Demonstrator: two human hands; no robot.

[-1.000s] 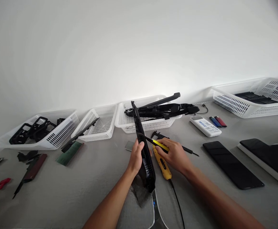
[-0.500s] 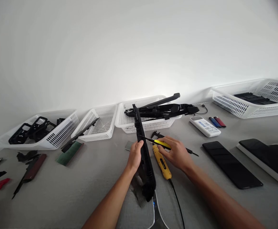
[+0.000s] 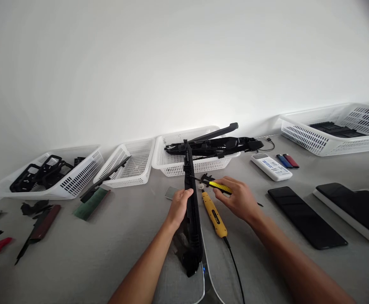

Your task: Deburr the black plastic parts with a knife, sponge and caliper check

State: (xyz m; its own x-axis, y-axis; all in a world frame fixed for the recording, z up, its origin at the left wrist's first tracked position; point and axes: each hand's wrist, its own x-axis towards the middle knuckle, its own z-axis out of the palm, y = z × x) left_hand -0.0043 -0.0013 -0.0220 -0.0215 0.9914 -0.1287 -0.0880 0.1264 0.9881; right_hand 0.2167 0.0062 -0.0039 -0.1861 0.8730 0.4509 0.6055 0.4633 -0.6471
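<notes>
My left hand is closed around the middle of a long black plastic trim piece, its thumb on the near face. The piece stands lengthwise in front of me, its far end reaching over a white basket. In my right hand is a thin-tipped tool with a yellow and black handle, perhaps a craft knife. Its dark tip meets the trim piece just above my left thumb. Below the right hand lies a yellow corded rotary tool. A black caliper lies behind the knife, partly hidden.
White baskets with black plastic parts line the wall. Green sandpaper and a dark red block lie left. To the right are a white device, two lighters, a black phone and a black-topped white object.
The trim piece has turned slightly, its far end shifting right and its near end left. My right hand and its tool have moved a little right, with the tip still at the piece.
</notes>
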